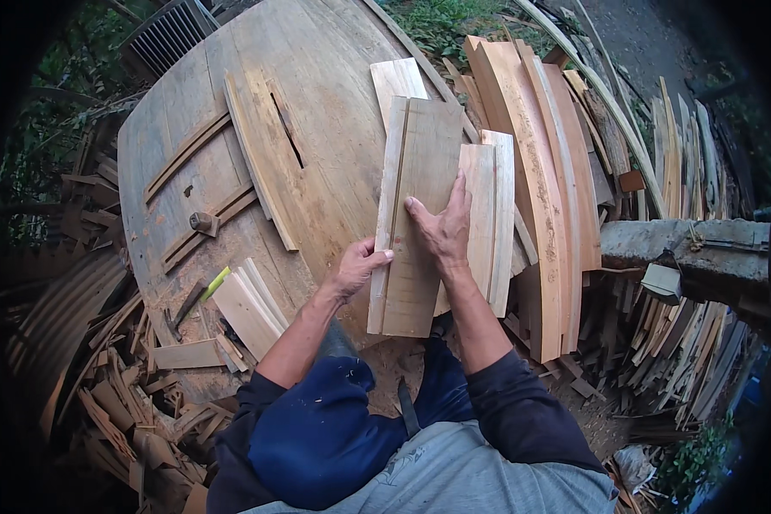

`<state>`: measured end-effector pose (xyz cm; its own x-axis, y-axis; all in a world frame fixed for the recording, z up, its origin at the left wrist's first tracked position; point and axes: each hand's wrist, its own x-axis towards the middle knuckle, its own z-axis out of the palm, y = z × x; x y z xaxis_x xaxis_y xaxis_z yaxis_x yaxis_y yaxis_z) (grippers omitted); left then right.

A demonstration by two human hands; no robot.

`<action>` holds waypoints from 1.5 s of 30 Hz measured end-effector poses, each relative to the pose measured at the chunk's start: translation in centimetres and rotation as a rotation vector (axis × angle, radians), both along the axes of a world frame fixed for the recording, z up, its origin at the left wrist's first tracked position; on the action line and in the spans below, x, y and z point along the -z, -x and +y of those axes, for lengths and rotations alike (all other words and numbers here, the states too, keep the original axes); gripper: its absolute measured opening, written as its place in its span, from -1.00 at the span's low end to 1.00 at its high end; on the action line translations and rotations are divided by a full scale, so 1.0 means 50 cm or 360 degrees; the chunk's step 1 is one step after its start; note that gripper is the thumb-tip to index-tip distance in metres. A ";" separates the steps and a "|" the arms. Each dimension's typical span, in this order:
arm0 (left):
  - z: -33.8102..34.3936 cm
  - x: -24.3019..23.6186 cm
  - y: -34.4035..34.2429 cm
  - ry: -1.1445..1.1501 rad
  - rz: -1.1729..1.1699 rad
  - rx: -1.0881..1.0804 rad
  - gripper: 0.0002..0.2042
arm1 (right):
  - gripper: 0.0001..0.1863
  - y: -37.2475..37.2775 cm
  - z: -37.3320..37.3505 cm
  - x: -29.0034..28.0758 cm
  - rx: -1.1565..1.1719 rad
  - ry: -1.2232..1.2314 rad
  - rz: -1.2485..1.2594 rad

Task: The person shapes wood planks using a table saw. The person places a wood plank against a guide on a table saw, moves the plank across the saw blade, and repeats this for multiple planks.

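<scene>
A flat grey-brown board (431, 158) lies lengthwise before me over the near right part of the workbench, with a pale wooden strip (393, 171) along its left edge. My left hand (353, 270) grips that strip from the side, its thumb on top and fingers underneath, partly hidden. Across the board's right side, my right hand (445, 227) holds on, thumb on the upper face and fingers at the far edge. Several pale planks (503, 223) show beside and under the board to the right. Another pale piece (397, 81) sticks out beyond its far end.
The worn wooden workbench (325, 111) carries guide strips (257, 163), a wooden block (204, 224), a hammer-like tool (182, 313) and short pale boards (250, 300). Long thick planks (531, 171) are stacked at right. Scrap wood (137, 411) piles up at lower left.
</scene>
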<state>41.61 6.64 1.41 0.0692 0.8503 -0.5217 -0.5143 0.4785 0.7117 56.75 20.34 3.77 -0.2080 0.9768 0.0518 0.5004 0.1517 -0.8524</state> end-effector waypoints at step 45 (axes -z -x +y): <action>-0.081 0.103 0.783 0.1201 0.2950 0.1858 -0.80 | -0.39 0.414 -0.262 0.287 -0.1028 -0.0600 -0.0482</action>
<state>2.46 2.59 -3.76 -0.5420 0.5089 -0.6688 0.8396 0.2934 -0.4572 36.03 7.22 -10.58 -0.7836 0.5867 0.2044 0.4166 0.7403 -0.5276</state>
